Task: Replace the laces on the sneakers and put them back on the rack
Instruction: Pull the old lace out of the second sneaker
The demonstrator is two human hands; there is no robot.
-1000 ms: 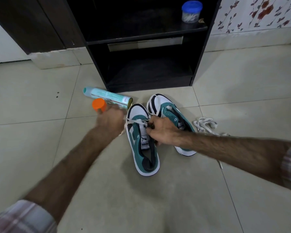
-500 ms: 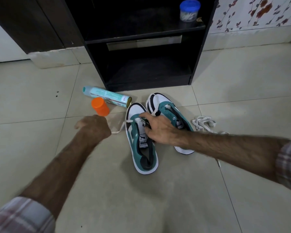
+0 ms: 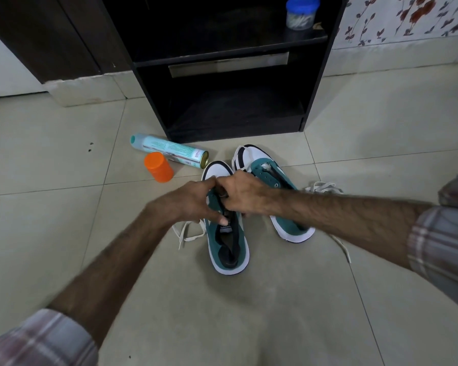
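The near sneaker (image 3: 228, 233) lies on the floor (image 3: 275, 313) in front of the black rack (image 3: 233, 75), toe toward it: teal suede-like upper, smooth white toe cap, white sole rim, dark lining. Both hands meet over its eyelet row. A second ago the left hand (image 3: 188, 202) was out to the side of this sneaker drawing the lace (image 3: 189, 231) taut; it has now come back in, fingers bent at the tongue, apparently pinching the lace beside the right hand (image 3: 242, 194), which is curled over the upper eyelets, though what its fingers hold is hidden. The flat white lace trails slack in a loop on the floor left of the sneaker. My reading: 1 pass is pulled through and the next eyelet is being threaded, so lacing is at an early stage.

Just right of the near sneaker sits the second sneaker (image 3: 270, 180), same make, eyelets bare. Further right lies a bundled white lace (image 3: 323, 187), 1 end running toward the camera. Left of the near sneaker's toe stand an orange plastic cap (image 3: 158, 167) and a pale green spray can (image 3: 169, 150) on its side. A blue-lidded jar (image 3: 302, 11) sits on the rack's upper shelf.
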